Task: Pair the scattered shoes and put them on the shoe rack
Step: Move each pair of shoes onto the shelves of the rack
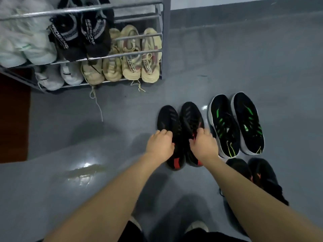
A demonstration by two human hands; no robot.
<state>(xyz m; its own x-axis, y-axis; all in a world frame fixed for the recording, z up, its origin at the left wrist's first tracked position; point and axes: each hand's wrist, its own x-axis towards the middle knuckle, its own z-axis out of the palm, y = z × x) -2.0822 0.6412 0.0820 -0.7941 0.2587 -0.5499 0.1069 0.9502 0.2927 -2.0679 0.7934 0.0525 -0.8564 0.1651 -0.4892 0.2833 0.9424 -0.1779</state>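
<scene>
Shoe pairs (181,130) right of rack (160,55) (floor) —

Glossy grey painted floor (244,70) mirroring a bright ceiling light; pale grey wall (218,0) behind; dark red-brown strip (14,119) at left.

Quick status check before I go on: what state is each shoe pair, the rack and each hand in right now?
Black-and-red pair: side by side on the floor, gripped.
Left hand: grips the left shoe's collar.
Right hand: grips the right shoe's collar.
Black-and-green pair: paired on the floor, untouched.
All-black pair: on the floor, partly hidden by the right arm.
Shoe rack: holds beige, white and black pairs.
Beige lace: trails onto the floor.
</scene>
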